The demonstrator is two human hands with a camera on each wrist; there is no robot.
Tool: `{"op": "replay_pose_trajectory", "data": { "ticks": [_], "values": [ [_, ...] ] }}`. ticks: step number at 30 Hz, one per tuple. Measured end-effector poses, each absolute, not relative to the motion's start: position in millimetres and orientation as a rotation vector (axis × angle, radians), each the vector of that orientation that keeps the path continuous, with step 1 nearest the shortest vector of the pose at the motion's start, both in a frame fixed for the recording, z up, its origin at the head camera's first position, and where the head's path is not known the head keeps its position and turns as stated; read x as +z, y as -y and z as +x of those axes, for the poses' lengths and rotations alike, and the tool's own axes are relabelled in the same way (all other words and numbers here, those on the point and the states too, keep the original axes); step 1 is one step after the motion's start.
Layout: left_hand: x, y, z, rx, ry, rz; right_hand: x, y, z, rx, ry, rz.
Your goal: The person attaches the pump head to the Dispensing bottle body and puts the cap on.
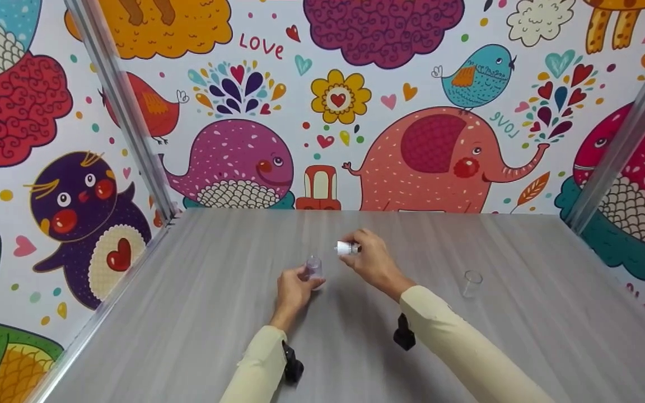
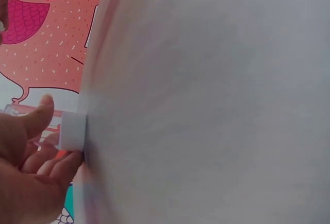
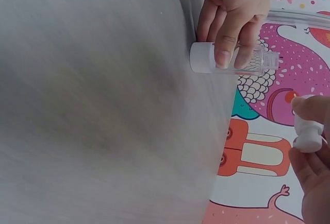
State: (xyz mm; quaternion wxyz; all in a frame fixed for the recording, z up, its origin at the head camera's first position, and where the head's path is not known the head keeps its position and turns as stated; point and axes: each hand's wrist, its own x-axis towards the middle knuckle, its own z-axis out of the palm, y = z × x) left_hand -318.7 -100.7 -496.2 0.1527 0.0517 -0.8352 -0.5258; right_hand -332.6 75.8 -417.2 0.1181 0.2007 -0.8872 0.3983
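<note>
My left hand (image 1: 291, 292) grips a clear bottle (image 1: 314, 265) between thumb and fingers. Its white base (image 3: 202, 57) is down at the tabletop, and the bottle's open neck (image 3: 270, 60) points up in the right wrist view. Higher up and to the right, my right hand (image 1: 375, 262) pinches a white pump head (image 1: 346, 248), held apart from the bottle. In the right wrist view the pump head (image 3: 308, 136) is partly covered by the thumb and fingers. The left wrist view shows the white base (image 2: 73, 131) beside my left fingers.
A clear cylindrical cap (image 1: 472, 284) stands on the grey wood-grain table (image 1: 199, 319), right of my right hand. Printed cartoon walls rise behind the table and at both sides. Metal posts (image 1: 126, 112) mark the back corners.
</note>
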Motion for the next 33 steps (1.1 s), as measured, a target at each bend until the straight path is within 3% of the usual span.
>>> {"op": "replay_pose_trajectory", "data": {
  "ticks": [33],
  "values": [
    [-497,104,-319,-1.463,2.431,0.119,-412,-48,-344,1.033,2.624,0.884]
  ]
}}
